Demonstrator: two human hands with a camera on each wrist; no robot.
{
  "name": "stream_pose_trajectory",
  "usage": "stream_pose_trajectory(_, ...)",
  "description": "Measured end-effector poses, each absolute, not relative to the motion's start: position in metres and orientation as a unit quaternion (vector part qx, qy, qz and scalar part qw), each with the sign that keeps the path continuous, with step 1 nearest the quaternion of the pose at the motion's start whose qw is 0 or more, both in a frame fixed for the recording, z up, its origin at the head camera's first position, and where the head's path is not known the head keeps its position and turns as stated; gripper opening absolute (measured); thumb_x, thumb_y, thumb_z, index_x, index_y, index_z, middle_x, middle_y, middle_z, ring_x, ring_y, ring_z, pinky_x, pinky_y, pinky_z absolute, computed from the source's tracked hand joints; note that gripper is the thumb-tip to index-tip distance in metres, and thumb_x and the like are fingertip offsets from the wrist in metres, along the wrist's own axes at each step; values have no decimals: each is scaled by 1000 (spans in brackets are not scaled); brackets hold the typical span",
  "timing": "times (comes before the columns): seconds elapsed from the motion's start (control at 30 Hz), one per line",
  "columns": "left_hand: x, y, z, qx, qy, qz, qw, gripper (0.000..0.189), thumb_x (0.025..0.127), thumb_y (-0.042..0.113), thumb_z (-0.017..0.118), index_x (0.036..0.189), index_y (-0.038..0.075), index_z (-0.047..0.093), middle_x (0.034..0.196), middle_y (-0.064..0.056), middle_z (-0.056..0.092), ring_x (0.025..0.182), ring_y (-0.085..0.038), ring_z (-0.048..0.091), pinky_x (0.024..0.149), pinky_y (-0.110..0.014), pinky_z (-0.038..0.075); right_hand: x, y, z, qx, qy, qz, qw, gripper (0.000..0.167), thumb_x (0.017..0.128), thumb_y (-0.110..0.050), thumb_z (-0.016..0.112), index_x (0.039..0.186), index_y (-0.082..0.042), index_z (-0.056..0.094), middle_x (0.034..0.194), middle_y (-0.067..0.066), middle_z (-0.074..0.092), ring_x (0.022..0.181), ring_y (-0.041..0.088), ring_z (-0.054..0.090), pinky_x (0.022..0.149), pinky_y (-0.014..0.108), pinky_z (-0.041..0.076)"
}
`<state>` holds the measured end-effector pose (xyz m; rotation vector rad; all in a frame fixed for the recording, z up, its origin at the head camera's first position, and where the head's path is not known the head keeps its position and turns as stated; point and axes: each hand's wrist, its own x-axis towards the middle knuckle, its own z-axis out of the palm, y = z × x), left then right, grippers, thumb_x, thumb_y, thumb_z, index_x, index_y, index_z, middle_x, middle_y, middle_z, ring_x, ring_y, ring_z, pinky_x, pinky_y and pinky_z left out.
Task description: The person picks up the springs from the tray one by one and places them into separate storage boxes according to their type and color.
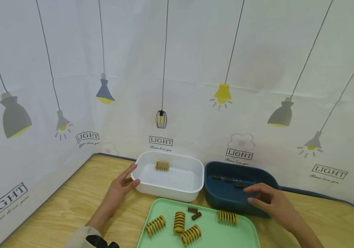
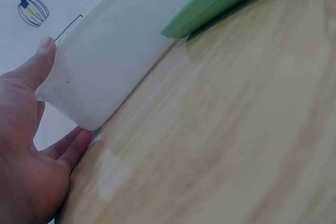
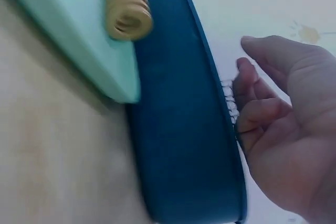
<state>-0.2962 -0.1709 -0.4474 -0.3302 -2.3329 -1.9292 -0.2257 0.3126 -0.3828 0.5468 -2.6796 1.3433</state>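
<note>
My left hand holds the left end of a white plastic bin, thumb and fingers spread around its corner. Inside that bin lies one large yellow coil spring. Over the near right rim of a dark blue bin hovers my right hand, fingers loosely bent, nothing between them. Three small dark springs lie in the blue bin. On a light green tray in front rest several large yellow springs and two small dark springs. In the right wrist view, a yellow spring sits near the tray's edge.
Both bins stand side by side at the back of the wood-grain table, close to a white backdrop printed with lamps. The green tray reaches right up to the fronts of the bins. A sleeve with a black strap shows at my left wrist.
</note>
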Motion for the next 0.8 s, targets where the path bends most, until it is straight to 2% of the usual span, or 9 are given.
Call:
stream_pose_trajectory(0.17, -295, -171, -447, -107, -770, -627, 50, 65, 91, 32, 66, 148, 23, 38, 154, 4, 28, 122, -30, 49, 92, -26, 43, -210, 306, -385, 167, -869, 462, 52, 29, 91, -24, 66, 117, -11, 65, 110, 7, 61, 74, 19, 60, 60, 31, 51)
stream_pose_trajectory(0.3, -295, -170, -446, -105, -772, -625, 47, 65, 91, 32, 67, 148, 24, 38, 154, 3, 29, 121, -30, 49, 91, -24, 43, -200, 300, -383, 192, -857, 476, 45, 27, 91, -20, 66, 116, -11, 65, 106, 6, 62, 71, 21, 59, 57, 32, 49)
stream_pose_trajectory(0.47, -294, -170, -444, -108, -768, -630, 46, 65, 91, 31, 66, 148, 23, 38, 154, 2, 29, 122, -30, 49, 91, -24, 43, -196, 293, -389, 231, -846, 480, -2, 26, 92, -18, 64, 117, -10, 64, 106, 8, 62, 68, 19, 58, 56, 32, 49)
stream_pose_trajectory(0.7, -295, -170, -447, -109, -765, -633, 45, 66, 90, 32, 67, 148, 23, 38, 154, 5, 28, 122, -30, 48, 90, -23, 43, -198, 288, -406, 228, -846, 476, -77, 31, 94, -17, 63, 123, -6, 61, 114, 16, 61, 72, 18, 61, 60, 29, 51)
stream_pose_trajectory(0.8, -296, -170, -447, -105, -763, -636, 42, 66, 90, 33, 67, 148, 24, 38, 154, 6, 28, 123, -29, 48, 90, -23, 43, -200, 288, -410, 223, -851, 467, -89, 35, 93, -19, 64, 126, -7, 60, 117, 17, 59, 72, 18, 61, 60, 29, 50)
